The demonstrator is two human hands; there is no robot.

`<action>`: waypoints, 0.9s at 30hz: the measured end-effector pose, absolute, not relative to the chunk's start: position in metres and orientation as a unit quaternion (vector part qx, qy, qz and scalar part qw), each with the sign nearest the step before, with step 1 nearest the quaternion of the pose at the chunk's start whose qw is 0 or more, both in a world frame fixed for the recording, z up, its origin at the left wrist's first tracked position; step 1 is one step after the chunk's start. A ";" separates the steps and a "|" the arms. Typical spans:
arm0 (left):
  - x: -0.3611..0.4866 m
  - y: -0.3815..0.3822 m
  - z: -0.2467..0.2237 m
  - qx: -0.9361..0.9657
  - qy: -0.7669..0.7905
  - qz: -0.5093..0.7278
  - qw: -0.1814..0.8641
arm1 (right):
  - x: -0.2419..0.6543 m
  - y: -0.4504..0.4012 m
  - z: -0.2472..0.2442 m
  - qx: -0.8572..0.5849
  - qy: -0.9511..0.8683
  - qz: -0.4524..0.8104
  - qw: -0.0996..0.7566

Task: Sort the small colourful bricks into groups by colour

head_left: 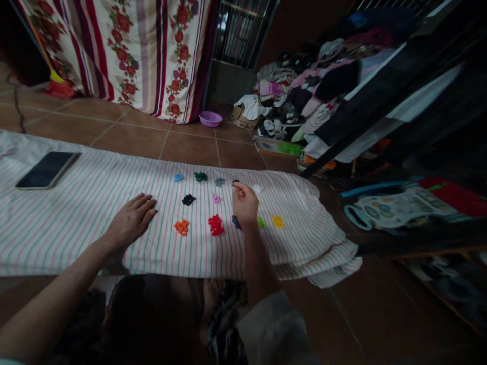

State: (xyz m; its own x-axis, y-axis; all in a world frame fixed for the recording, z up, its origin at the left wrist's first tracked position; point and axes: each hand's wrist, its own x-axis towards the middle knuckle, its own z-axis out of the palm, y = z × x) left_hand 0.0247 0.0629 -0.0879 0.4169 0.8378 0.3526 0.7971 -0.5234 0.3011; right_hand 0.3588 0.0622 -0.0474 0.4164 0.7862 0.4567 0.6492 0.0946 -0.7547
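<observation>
My left hand [131, 219] lies flat on the striped cloth [95, 203], fingers spread, left of the small colored piles. My right hand [245, 202] is closed in a pinch at a small dark pile [236, 181] in the back row; what its fingertips hold is too small to name. Nearby lie blue [178, 178], green [201, 177], grey [219, 181] and white [257, 188] piles. Black [188, 199] and pink [216, 199] ones form a middle row. In front are orange [181, 227], red [216, 225], dark blue [236, 221], lime [261, 222] and yellow [278, 221] pieces.
A phone [47, 170] rests at the cloth's left. Beyond, a floral curtain [144, 56], a purple basin [210, 119] and a heap of clothes [304, 91] stand on or near the tiled floor. A colorful toy-like item [399, 205] is at the right.
</observation>
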 end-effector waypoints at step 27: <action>0.017 0.065 -0.071 0.538 0.572 0.451 0.425 | 0.147 0.049 -0.063 -0.456 -0.654 0.509 0.324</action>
